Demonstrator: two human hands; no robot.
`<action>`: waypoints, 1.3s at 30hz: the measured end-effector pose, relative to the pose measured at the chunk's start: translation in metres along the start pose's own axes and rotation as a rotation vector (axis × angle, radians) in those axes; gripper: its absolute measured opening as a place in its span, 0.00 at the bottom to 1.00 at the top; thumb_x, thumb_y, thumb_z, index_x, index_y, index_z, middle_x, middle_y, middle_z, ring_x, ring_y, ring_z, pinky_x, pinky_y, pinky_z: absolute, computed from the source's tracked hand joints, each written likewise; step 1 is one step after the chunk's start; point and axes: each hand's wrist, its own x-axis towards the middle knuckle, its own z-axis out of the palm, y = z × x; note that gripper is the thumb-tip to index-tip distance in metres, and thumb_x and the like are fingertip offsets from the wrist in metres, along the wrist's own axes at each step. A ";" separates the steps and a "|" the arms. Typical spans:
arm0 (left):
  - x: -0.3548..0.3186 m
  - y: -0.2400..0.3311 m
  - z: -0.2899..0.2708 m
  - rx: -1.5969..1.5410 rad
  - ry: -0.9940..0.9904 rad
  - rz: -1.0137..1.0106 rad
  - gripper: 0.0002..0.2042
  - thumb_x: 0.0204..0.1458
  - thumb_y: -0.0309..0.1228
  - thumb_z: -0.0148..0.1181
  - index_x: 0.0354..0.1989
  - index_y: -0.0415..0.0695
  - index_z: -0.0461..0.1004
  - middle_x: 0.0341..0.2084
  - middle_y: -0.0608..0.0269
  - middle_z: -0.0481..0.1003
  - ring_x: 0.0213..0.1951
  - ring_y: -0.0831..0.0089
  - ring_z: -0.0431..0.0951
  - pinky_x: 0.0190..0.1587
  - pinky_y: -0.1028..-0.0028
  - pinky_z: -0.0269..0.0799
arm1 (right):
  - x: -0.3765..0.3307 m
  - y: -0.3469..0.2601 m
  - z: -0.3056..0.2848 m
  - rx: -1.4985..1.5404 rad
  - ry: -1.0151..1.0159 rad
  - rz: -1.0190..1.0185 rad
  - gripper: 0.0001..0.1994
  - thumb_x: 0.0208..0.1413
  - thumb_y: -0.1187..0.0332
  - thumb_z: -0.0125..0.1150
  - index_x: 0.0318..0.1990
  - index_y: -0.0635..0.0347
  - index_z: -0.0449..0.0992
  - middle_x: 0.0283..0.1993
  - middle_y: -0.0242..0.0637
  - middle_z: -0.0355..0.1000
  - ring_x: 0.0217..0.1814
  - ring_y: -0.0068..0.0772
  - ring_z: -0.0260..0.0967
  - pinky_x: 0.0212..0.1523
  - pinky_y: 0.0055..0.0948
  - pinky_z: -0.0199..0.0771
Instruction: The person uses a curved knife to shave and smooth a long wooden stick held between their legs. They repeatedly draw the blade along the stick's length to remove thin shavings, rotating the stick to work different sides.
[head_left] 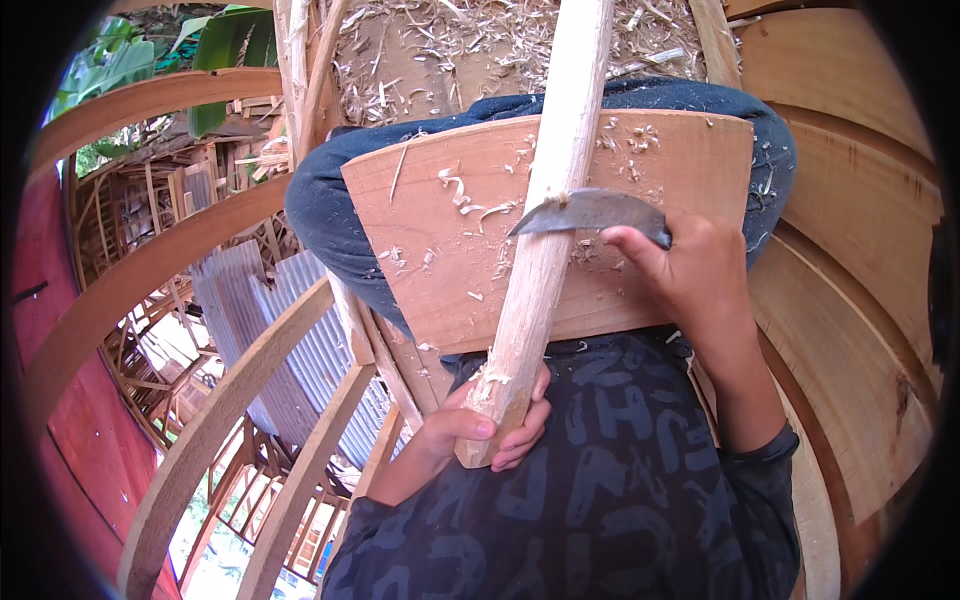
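A long pale wooden pole (535, 275) runs from my waist up and away across my lap, its bark-free surface roughly shaved. My left hand (490, 425) is wrapped round its near end, close to my belly. In my right hand (695, 275) is a curved knife (595, 212) with a dark metal blade; its handle is hidden in my fist. The blade lies across the pole near its middle, the tip pointing left. Under the pole a flat wooden board (650, 270) rests over my legs, with curled shavings (460, 195) scattered on it.
Wood shavings (410, 50) litter the planked surface beyond my knees. Slatted wooden rails (230, 420) stand at my left, with corrugated metal sheets (310, 330) lower down behind them. A plank wall (840, 220) closes off my right side. Green leaves (225, 60) hang at the far left.
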 end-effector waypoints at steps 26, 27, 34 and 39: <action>-0.003 0.004 0.002 0.460 0.147 0.050 0.27 0.43 0.37 0.61 0.48 0.39 0.57 0.21 0.60 0.65 0.19 0.76 0.67 0.21 0.78 0.65 | -0.001 0.013 -0.005 -0.056 -0.015 0.106 0.33 0.43 0.39 0.61 0.16 0.69 0.72 0.14 0.50 0.65 0.18 0.51 0.68 0.19 0.39 0.66; -0.005 0.002 -0.001 0.447 0.127 0.041 0.27 0.43 0.37 0.62 0.47 0.39 0.57 0.21 0.60 0.65 0.19 0.76 0.67 0.21 0.78 0.66 | 0.006 0.023 -0.005 -0.066 0.022 0.177 0.34 0.44 0.38 0.60 0.16 0.71 0.71 0.13 0.51 0.65 0.17 0.50 0.69 0.18 0.39 0.66; -0.010 -0.001 -0.008 0.339 0.137 0.058 0.27 0.40 0.39 0.64 0.46 0.39 0.59 0.20 0.60 0.65 0.18 0.76 0.67 0.21 0.78 0.66 | -0.008 -0.001 -0.024 0.090 -0.158 0.160 0.35 0.47 0.38 0.57 0.16 0.72 0.73 0.13 0.55 0.65 0.18 0.52 0.69 0.20 0.42 0.67; -0.011 0.000 -0.003 0.406 0.171 0.041 0.28 0.40 0.38 0.64 0.47 0.39 0.58 0.20 0.60 0.65 0.18 0.76 0.67 0.21 0.79 0.65 | -0.021 -0.022 0.000 0.128 -0.164 -0.055 0.34 0.45 0.38 0.58 0.16 0.70 0.73 0.13 0.53 0.64 0.17 0.53 0.68 0.20 0.41 0.67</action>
